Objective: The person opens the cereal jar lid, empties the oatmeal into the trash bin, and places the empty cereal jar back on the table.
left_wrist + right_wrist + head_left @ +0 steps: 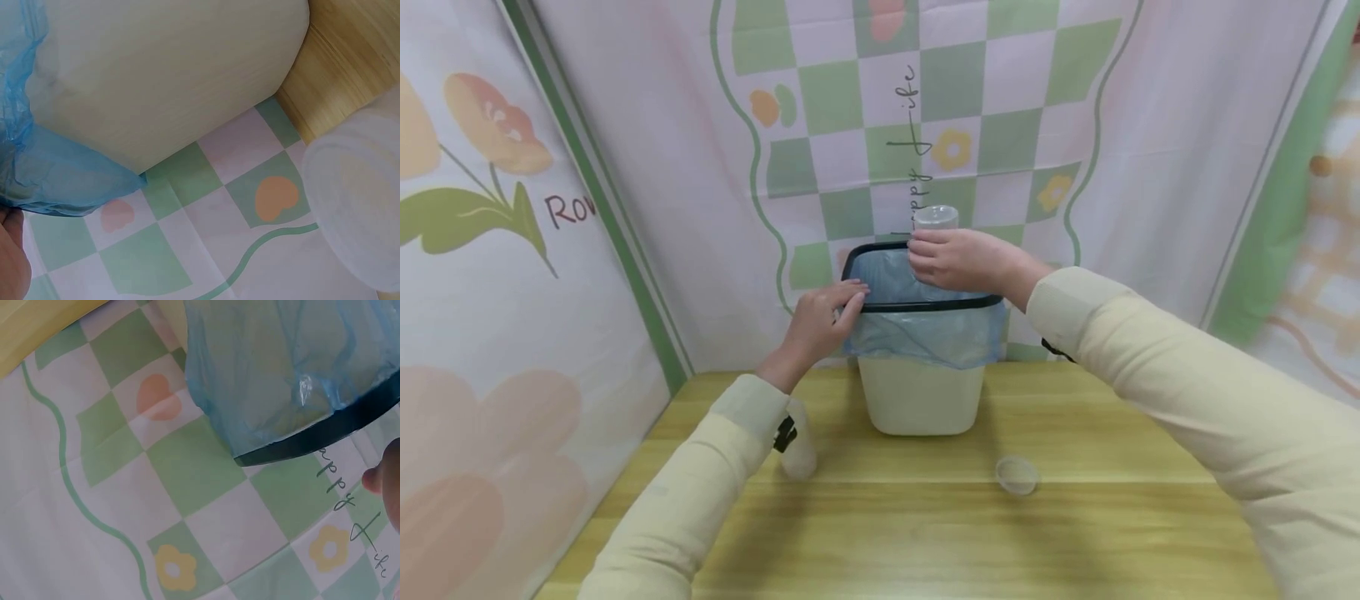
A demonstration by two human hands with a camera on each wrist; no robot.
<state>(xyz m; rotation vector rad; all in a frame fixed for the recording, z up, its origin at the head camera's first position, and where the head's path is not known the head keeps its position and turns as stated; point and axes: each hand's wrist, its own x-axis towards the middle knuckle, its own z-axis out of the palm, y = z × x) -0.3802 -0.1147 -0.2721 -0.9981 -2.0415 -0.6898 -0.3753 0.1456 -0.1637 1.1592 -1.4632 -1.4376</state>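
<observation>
A cream trash bin (925, 398) with a black rim is lined with a blue plastic bag (928, 333). My left hand (822, 323) holds the bin at the left of its rim, its fingers over the edge. Above the opening, my right hand (958, 260) grips a clear plastic cup (936, 217), a round end facing up; the hand hides its lower part. In the right wrist view, only part of that hand (390, 484) shows beside the rim (300, 442).
On the wooden table (895, 533) lies a clear round lid (1017, 475), right of the bin. A translucent white container (800, 446) stands partly hidden behind my left wrist. Behind the bin hangs a checked fabric (891, 92).
</observation>
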